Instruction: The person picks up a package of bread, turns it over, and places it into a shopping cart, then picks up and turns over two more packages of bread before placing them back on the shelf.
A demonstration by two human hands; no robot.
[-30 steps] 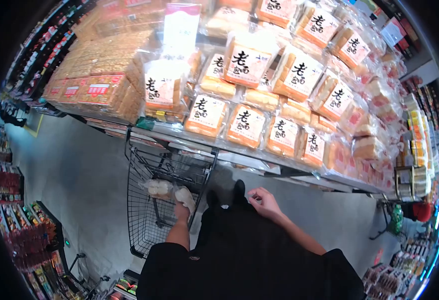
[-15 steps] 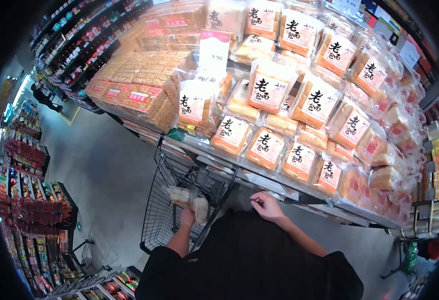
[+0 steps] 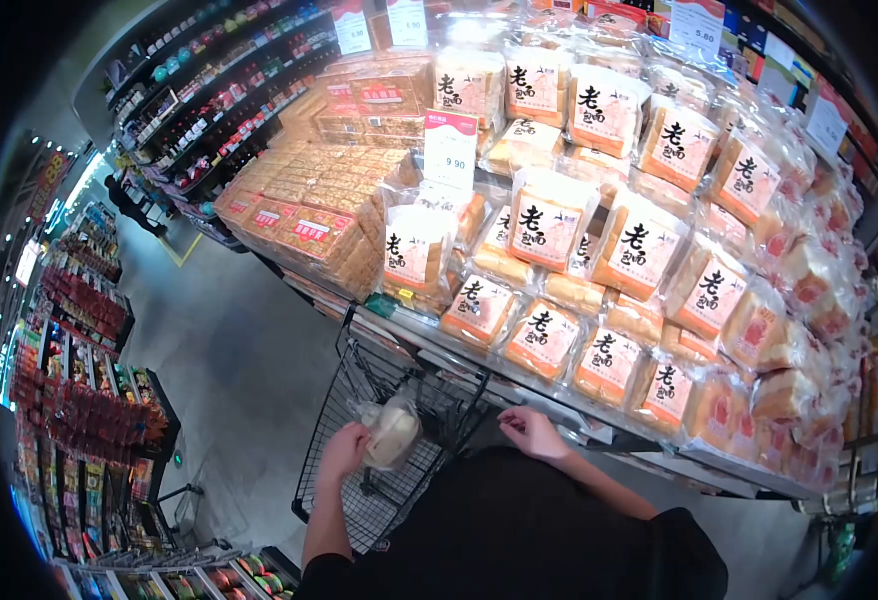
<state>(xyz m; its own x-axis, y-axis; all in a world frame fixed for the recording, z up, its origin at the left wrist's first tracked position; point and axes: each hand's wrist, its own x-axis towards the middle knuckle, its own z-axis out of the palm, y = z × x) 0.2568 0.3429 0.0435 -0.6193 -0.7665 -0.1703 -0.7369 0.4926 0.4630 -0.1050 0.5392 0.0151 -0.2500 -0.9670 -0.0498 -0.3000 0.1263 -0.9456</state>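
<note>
A clear plastic bag with pale, rounded bread-like pieces [image 3: 393, 438] hangs over the black wire shopping cart [image 3: 324, 478]. My left hand [image 3: 343, 450] is closed on the bag's left side. To the right of the cart, my right hand [image 3: 536, 434] hovers below the front edge of the bread display, fingers curled in, with nothing visible in them. Above it are packs of sliced bread with white-and-orange labels, such as this bread pack [image 3: 541, 335] in the front row. Neither hand touches the display.
Brown packaged loaves [image 3: 309, 190] are stacked on the display's left, beside a price sign [image 3: 450, 150]. Snack shelves [image 3: 89, 400] line the left side. A person in dark clothes [image 3: 137, 205] stands far down the aisle. Dark shelves [image 3: 209, 100] run behind.
My left hand has raised the bag, and its contents now hang bunched together. The view has shifted, so the display appears lower and farther right. My right hand stays curled near the display edge.
</note>
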